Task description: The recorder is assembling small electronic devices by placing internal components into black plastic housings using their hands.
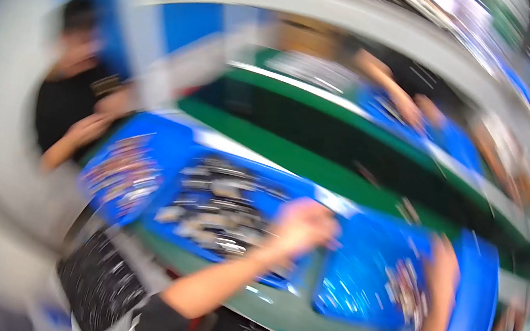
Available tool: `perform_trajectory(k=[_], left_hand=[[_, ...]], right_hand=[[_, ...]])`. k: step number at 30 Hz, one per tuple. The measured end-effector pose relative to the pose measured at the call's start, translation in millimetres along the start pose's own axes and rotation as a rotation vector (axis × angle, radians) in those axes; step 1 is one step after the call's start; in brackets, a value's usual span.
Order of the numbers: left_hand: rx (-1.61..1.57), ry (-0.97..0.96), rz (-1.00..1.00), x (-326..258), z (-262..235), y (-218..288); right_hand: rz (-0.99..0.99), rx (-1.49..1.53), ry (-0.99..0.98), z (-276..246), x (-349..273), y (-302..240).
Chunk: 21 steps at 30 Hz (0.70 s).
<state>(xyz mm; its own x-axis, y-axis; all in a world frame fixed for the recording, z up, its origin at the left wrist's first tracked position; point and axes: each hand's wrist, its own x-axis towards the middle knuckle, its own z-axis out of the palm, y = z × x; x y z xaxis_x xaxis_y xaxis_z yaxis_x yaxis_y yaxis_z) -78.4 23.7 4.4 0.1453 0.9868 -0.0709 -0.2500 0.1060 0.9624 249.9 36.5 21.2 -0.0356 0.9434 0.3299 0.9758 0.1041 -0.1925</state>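
Observation:
Motion blur smears the whole view. My left hand (305,229) hangs above the gap between two blue trays; its fingers look bent, but whether they hold anything is lost in the smear. To its left, a blue tray (158,226) is full of small black, grey and beige parts (220,207), too blurred to name. My right hand (442,271) is over the right side of the other blue tray (345,292), beside a small heap of thin reddish and silvery pieces (406,292). Its fingers are smeared too.
At far left a person in black (78,98) stands by a blue tray of reddish pieces (125,174). Another blue tray (475,289) lies at right. Behind a green divider (287,113), a co-worker's arms (394,92) reach over blue trays. A black crate (101,282) is lower left.

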Motion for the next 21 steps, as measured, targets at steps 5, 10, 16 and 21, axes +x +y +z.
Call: perform_trajectory(k=[5,10,16,21], left_hand=[[-0.187,-0.199,0.062,20.5,4.9,-40.6],[-0.139,-0.173,0.135,7.9,-2.9,-32.0],[0.156,-0.049,0.103,-1.1,-12.6,-6.7],[0.126,-0.197,0.009,6.8,7.7,-5.1]], right_hand=[[0.071,-0.332,-0.302,8.6,-23.4,71.7],[0.013,0.004,-0.127,4.4,-21.4,89.3],[0.512,1.375,-0.002,-15.3,-14.4,-8.0],[0.545,1.798,-0.078,-13.0,-18.3,17.9]])
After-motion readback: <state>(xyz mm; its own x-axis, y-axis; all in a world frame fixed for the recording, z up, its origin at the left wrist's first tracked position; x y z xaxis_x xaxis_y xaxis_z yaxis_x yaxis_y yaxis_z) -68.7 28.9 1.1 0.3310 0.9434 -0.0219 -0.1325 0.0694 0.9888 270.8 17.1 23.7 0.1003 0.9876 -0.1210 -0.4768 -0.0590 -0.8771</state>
